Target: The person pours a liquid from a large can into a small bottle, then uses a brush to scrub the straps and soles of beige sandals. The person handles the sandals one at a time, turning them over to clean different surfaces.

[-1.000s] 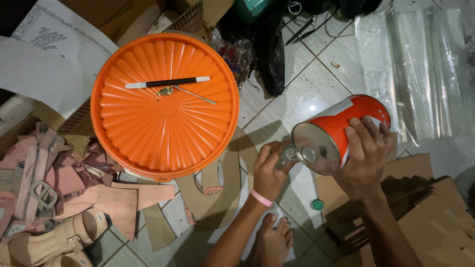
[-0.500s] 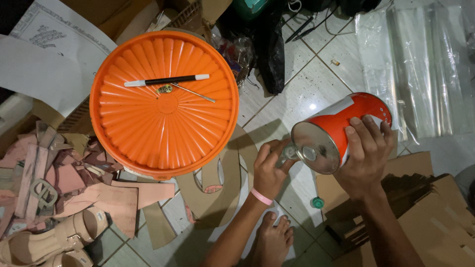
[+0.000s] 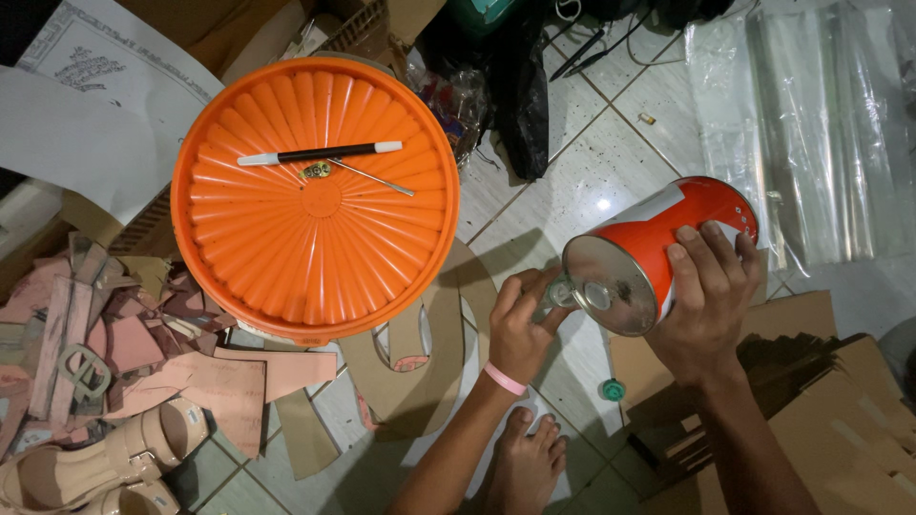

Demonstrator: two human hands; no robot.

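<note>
Right hand [image 3: 711, 305] wrapped round orange metal can [image 3: 658, 250], tilted; rigid, smooth, likely slippery. Left hand [image 3: 523, 329] pinching small clear bottle [image 3: 561, 291] at can's mouth; probably fragile.

The right hand [image 3: 708, 303] grips a tilted red and white can [image 3: 658, 250], its metal end facing the camera. The left hand [image 3: 520, 324], wearing a pink wristband [image 3: 504, 379], holds a small clear container [image 3: 561, 291] at the can's lower rim; contact between the two cannot be confirmed. A small green cap [image 3: 613, 389] lies on the tiled floor [image 3: 582, 172] below the can. A bare foot [image 3: 523, 458] rests on the floor. To the left stands a large orange ribbed lid [image 3: 315, 238], carrying a black and white pen [image 3: 320, 153] and a thin metal pin [image 3: 372, 177]. Cardboard cut-outs [image 3: 429, 353] lie beside the lid. Pink leather pieces [image 3: 114, 343] and sandals [image 3: 105, 458] are piled lower left. Clear plastic sheets [image 3: 821, 124] lie upper right.
</note>
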